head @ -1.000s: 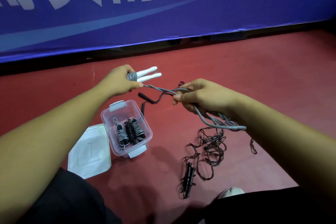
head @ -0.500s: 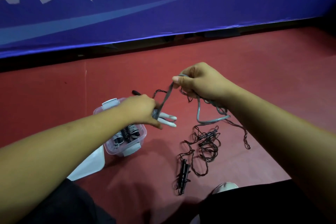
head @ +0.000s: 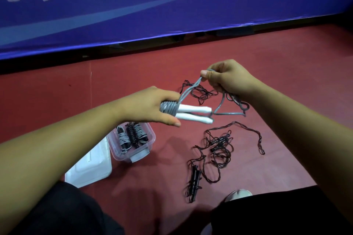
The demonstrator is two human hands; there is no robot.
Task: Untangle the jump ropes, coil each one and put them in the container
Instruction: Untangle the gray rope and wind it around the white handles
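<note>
Status: partly complete. The container (head: 116,150) stands open on the floor (head: 286,101) below the left forearm and holds three wound bundles (head: 131,136), as far as can be told. Its lid (head: 91,166) lies just beside it, on the near side.

Work in hand: the grey rope (head: 223,105). The left hand (head: 150,107) grips the paired white handles (head: 194,109), fingers curled round the turns already wound on their near end. The right hand (head: 229,80) pinches the doubled strand between thumb and fingers, raised beyond the handles. A fair length hangs loose from that hand (several more turns look necessary).

Outstanding: black rope (head: 219,147) lies in a tangle on the floor to the right, its black handles (head: 194,177) together at the near end. A further black snarl (head: 198,91) lies behind the hands; whether it is the same rope cannot be told.

Obstructions: the grey slack drops close to the black tangle and may snag it. A shoe (head: 238,194) sits near the black handles. A blue banner (head: 172,5) closes the far side.
</note>
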